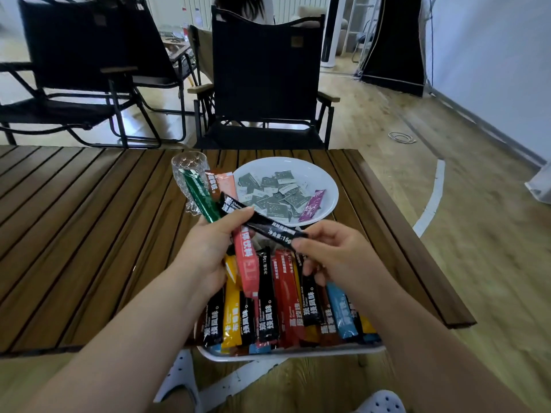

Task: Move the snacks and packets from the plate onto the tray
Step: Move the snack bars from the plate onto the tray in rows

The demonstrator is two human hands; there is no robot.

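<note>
Now | left grip (208, 251) clutches fanned glossy stick packets (203, 199) | right grip (334, 257) pinches slim black stick (264, 223)

White rectangular tray (298, 353): mostly hidden under colourful stick packets (265, 302). Small grey sachets (275, 208): print too small to read.

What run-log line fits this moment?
left hand grips stick packets; right hand pinches black packet; plate holds sachets, purple packet; tray holds laid packets
</note>
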